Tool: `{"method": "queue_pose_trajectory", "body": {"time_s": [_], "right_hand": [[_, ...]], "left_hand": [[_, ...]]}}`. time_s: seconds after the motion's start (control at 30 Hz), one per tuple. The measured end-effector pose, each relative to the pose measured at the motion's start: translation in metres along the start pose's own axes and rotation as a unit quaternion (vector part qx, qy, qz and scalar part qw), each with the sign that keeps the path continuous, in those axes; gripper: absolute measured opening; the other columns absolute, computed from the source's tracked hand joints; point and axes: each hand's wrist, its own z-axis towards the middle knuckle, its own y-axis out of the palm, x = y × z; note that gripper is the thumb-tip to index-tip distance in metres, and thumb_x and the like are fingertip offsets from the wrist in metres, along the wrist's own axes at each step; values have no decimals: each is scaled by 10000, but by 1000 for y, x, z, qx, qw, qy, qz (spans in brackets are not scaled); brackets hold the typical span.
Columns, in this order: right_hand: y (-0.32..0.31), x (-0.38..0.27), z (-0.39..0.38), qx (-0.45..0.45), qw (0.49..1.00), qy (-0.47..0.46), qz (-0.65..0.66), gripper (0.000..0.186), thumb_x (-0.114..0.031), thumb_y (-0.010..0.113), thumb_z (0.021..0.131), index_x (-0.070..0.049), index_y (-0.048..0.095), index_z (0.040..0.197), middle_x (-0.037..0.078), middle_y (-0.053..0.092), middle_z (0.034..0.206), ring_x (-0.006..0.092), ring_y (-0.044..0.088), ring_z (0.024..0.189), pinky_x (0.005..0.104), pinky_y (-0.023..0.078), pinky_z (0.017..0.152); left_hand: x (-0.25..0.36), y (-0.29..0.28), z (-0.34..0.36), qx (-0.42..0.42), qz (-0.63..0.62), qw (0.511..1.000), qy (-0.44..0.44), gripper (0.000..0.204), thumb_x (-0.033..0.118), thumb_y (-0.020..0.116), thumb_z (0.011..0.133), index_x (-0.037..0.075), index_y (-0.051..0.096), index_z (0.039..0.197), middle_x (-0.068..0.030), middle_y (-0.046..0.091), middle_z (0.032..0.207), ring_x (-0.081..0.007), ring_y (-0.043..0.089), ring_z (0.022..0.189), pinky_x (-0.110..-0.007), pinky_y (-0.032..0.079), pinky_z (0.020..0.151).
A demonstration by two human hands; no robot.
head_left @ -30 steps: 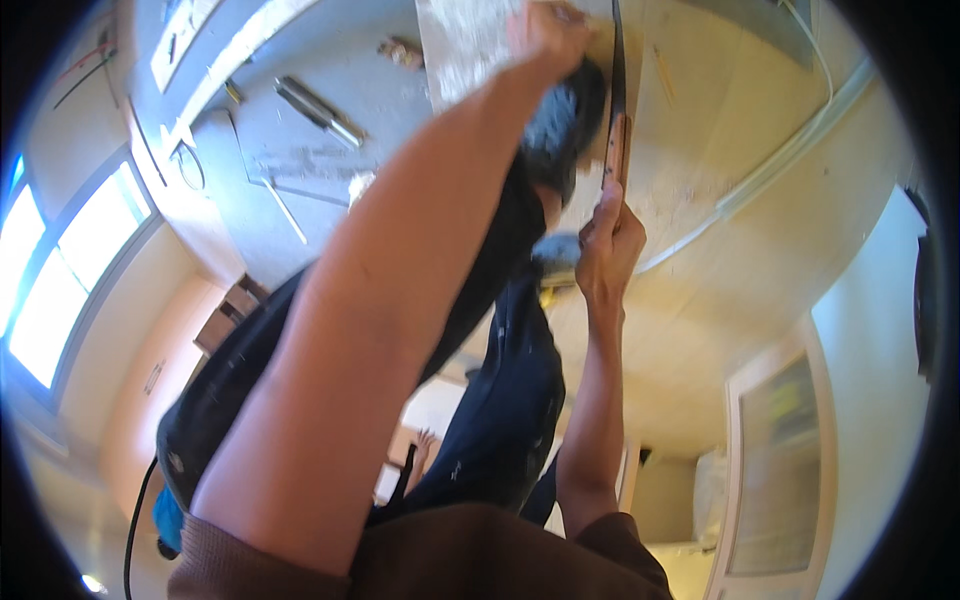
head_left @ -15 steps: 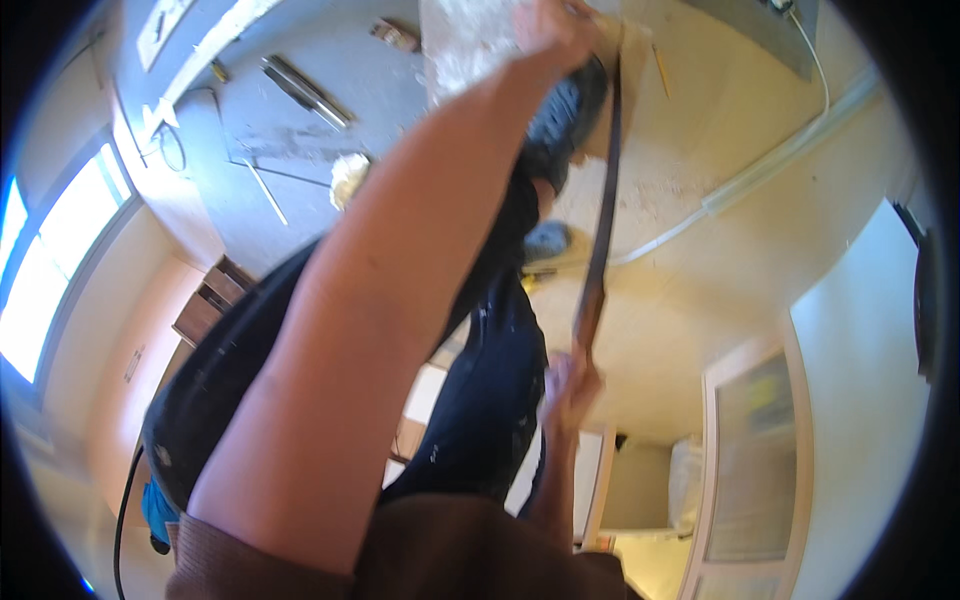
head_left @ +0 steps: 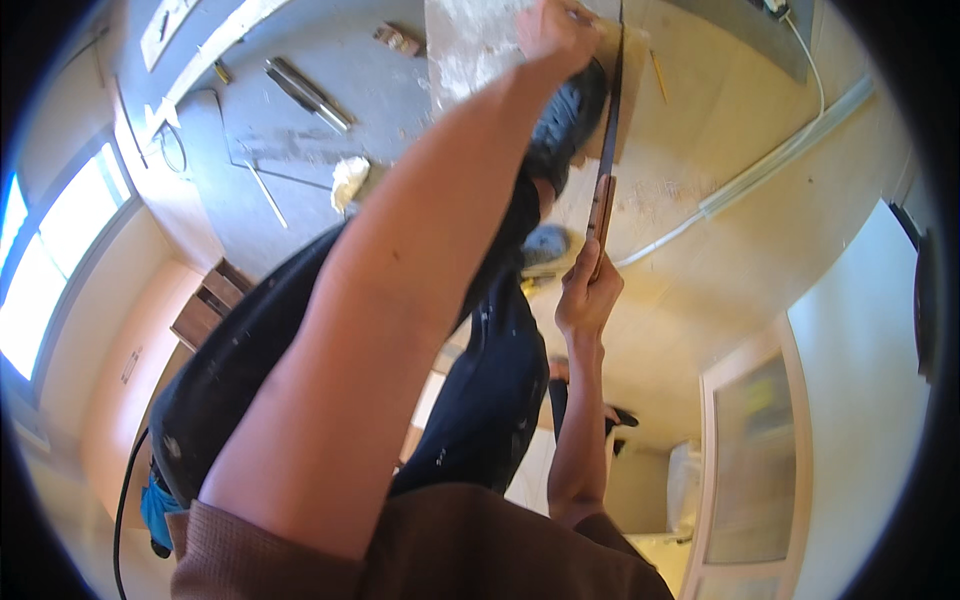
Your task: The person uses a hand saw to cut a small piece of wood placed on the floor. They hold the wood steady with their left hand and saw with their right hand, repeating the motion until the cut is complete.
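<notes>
Handsaw [head_left: 612, 120] is pointing away from the person, its wooden handle [head_left: 601, 220] sitting at the near end and its dark, narrow blade running to the far edge of view. Its long axis is lying near to far, leaning a little so that the far end is resting farther right than the handle. The saw is passing over the right part of a pale board [head_left: 465, 45], to the right of the shoe [head_left: 570, 115] that is standing on it; how deep the blade is sitting, I cannot tell.

Compared with half a second ago, the right hand [head_left: 588, 288] is showing farther from the body, and the handle is reaching nearer to the board; a full second ago both were lying farther off still. The left hand [head_left: 560, 35] is keeping almost the same place throughout.

The right hand is wrapping its fingers around the handle, the thumb lying along it. The left hand is bending over the board at the far side, just beyond the shoe; its fingers are partly hiding, so whether they are pinching or only pressing I cannot tell.

To the left, a metal tool [head_left: 308, 96] and a crumpled white lump [head_left: 348, 182] are lying on the grey floor; to the right, a thin yellow stick [head_left: 659, 76] is lying near the board.
</notes>
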Motion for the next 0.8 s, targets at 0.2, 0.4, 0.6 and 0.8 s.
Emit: {"method": "queue_pose_trajectory", "body": {"time_s": [0.2, 0.4, 0.6, 0.8], "right_hand": [[-10, -11, -36, -37, 996, 74, 36, 686, -551, 408, 1078, 53, 610, 822, 91, 493, 582, 147, 460, 551, 397, 358, 503], [11, -32, 75, 36, 997, -48, 54, 677, -563, 400, 1077, -39, 496, 658, 3, 439, 566, 86, 396, 529, 331, 302, 479], [-14, 4, -49, -12, 1000, -3, 2, 662, -510, 423, 1085, 51, 595, 777, 143, 509, 619, 194, 464, 543, 424, 370, 538], [19, -29, 80, -3, 1000, -15, 23, 666, -537, 426, 1077, 40, 553, 769, 141, 508, 626, 177, 462, 551, 422, 352, 526]], "left_hand": [[-5, 10, 11, -39, -70, 995, -62, 141, 189, 762, 781, 89, 802, 872, -191, 764, 901, -320, 744, 864, -441, 573, 796], [-3, 8, 11, 0, -54, 998, 20, 150, 206, 792, 779, 88, 810, 870, -167, 772, 867, -285, 743, 836, -425, 573, 791], [-11, -15, 21, 26, -44, 997, -57, 126, 188, 818, 752, 108, 817, 849, -156, 769, 816, -249, 736, 764, -401, 578, 711], [-8, 1, -1, 3, -12, 1000, -18, 136, 191, 824, 756, 116, 819, 870, -171, 769, 842, -245, 729, 740, -395, 581, 691]]}}
